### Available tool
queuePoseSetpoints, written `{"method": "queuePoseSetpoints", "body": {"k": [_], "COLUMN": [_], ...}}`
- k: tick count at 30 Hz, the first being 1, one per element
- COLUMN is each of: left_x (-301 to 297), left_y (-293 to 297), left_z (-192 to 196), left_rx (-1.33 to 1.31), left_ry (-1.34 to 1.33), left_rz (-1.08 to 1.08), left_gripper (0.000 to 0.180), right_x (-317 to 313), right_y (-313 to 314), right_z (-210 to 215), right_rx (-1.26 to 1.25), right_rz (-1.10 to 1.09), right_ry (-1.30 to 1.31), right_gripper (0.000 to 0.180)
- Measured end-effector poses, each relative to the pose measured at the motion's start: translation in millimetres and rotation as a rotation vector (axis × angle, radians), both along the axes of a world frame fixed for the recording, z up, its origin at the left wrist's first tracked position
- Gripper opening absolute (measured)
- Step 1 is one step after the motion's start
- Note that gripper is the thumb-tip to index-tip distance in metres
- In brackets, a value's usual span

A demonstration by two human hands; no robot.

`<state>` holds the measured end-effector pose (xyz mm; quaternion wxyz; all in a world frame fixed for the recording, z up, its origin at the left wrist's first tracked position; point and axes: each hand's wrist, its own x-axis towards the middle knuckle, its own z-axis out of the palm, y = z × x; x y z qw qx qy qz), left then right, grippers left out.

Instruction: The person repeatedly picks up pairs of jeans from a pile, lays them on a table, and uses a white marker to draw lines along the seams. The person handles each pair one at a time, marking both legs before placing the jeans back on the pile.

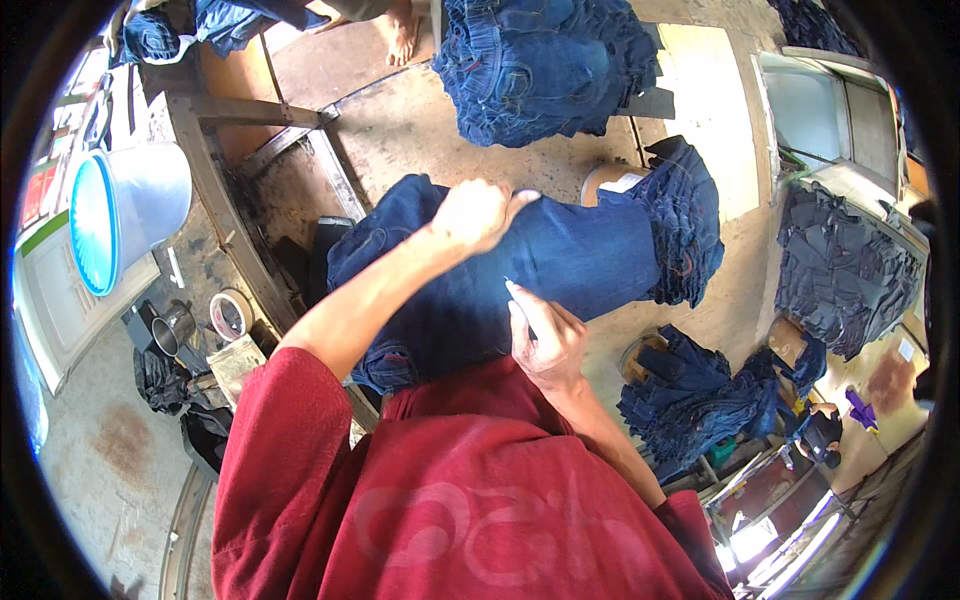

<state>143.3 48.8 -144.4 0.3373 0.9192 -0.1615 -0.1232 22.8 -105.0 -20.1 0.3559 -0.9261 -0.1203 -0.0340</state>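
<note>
A dark blue pair of jeans (590, 250) lies across a pile in front of my body. My left hand (475, 215) is closed at the far edge of the denim, its fingers curled over the cloth and its thumb pointing right. Close to the near edge, my right hand (550, 345) has its fingers bent, with thumb and forefinger toward the cloth. Something small and pale may be at those fingertips, too small to name. Beside the jeans on the right hangs a thick stack of folded denim (688, 225).
A tall denim stack (545, 70) stands beyond the jeans. More denim bundles (690, 400) lie at the right, and dark grey garments (845, 265) farther off. On my left are a wooden frame (205, 185), a bucket with a blue rim (95, 225) and a tape roll (231, 314). A bare foot (402, 38) shows far off.
</note>
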Motion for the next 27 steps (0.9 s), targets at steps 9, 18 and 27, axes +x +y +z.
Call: {"method": "queuePoseSetpoints", "body": {"k": [9, 18, 27], "left_x": [12, 12, 12], "left_y": [5, 4, 2], "left_z": [-41, -45, -40], "left_rx": [-0.062, -0.096, -0.083], "left_ry": [-0.244, -0.078, -0.067], "left_rz": [0.081, 0.128, 0.137], "left_gripper": [0.032, 0.02, 0.022], "right_x": [20, 0, 7], "right_y": [27, 16, 12], "right_z": [-22, -1, -23], "right_rx": [-0.191, -0.268, -0.184], "right_rz": [0.013, 0.044, 0.019], "right_ry": [-0.031, 0.092, 0.097], "right_gripper": [0.012, 0.011, 0.013]}}
